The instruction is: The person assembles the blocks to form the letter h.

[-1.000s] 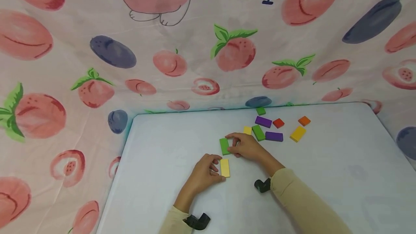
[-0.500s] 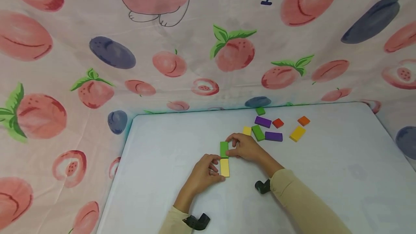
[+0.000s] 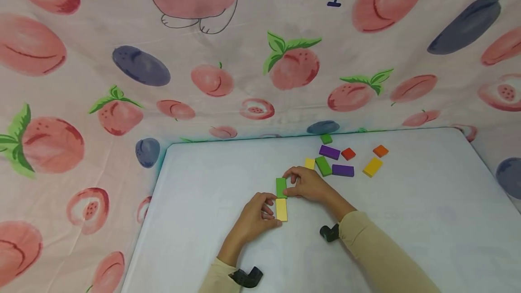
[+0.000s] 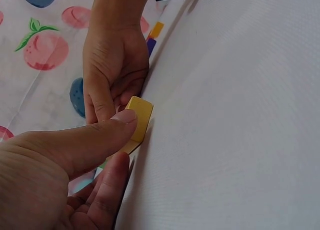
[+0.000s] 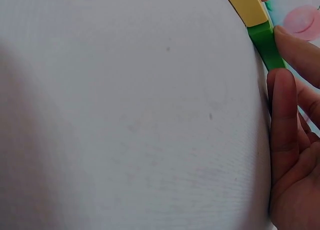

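Note:
Two rectangular toy blocks lie end to end on the white table, a green block (image 3: 281,187) farther off and a yellow block (image 3: 281,210) nearer. My left hand (image 3: 254,216) holds the yellow one between thumb at its near end and forefinger by its far end. The green one is pinched at its right side by the thumb and forefinger of my right hand (image 3: 307,182). In the right wrist view the ends of the green block (image 5: 267,44) and the yellow block (image 5: 245,4) meet. The left wrist view shows the thumb (image 4: 112,132) against the yellow block (image 4: 141,112).
Beyond the right hand lie loose blocks: two purple blocks (image 3: 329,152), another green block (image 3: 323,166), a partly hidden yellow block (image 3: 310,163), a small green block (image 3: 326,139), a red block (image 3: 348,153), an orange block (image 3: 381,151) and a deeper yellow block (image 3: 372,167). Fruit-printed cloth (image 3: 244,58) hangs behind.
The right hand has brought the green block nearer and straightened it, closing the gap to the yellow block. In the last half second almost nothing moves; the left hand stays in place.

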The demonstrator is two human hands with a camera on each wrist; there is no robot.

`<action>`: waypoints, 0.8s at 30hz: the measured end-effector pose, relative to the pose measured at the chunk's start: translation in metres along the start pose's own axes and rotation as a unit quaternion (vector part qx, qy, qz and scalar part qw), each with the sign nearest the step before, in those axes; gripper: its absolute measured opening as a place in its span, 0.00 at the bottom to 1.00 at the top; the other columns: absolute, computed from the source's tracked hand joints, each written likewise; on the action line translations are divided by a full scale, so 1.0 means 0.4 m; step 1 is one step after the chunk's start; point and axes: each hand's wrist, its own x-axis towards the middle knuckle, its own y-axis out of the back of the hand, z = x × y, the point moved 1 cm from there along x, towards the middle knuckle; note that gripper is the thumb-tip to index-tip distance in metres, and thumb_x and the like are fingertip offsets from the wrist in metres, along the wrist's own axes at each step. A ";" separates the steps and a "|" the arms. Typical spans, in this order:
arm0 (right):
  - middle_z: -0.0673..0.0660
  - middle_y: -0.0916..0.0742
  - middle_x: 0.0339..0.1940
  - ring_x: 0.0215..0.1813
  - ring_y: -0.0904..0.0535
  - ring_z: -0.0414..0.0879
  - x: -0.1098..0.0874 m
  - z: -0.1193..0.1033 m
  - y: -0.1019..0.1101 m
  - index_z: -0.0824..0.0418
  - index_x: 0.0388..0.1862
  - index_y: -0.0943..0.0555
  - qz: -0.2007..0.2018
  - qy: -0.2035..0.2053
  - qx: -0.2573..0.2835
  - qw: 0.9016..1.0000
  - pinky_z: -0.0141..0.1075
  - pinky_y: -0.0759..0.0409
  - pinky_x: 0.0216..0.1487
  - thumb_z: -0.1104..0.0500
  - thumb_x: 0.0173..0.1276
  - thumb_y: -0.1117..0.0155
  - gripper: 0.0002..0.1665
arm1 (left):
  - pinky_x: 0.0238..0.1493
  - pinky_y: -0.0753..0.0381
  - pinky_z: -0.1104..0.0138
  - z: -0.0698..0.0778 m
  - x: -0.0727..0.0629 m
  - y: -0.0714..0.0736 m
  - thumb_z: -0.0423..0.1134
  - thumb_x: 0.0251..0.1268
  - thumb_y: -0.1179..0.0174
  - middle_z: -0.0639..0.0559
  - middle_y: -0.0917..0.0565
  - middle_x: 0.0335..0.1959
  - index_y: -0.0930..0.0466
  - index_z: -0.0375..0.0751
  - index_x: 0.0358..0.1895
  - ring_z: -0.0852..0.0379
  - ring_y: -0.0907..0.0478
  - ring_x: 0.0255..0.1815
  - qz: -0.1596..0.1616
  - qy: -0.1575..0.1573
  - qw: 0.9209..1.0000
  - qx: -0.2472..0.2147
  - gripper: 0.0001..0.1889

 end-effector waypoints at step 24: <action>0.53 0.19 0.38 0.31 0.27 0.42 0.001 0.009 -0.002 0.54 0.52 0.17 0.003 0.024 -0.018 1.000 0.31 0.26 0.31 0.50 0.56 0.19 0.26 | 0.43 0.15 0.76 0.000 -0.002 0.002 0.33 0.50 0.21 0.48 0.23 0.48 0.25 0.40 0.61 0.59 0.17 0.42 -0.002 -0.001 1.000 -0.006 0.33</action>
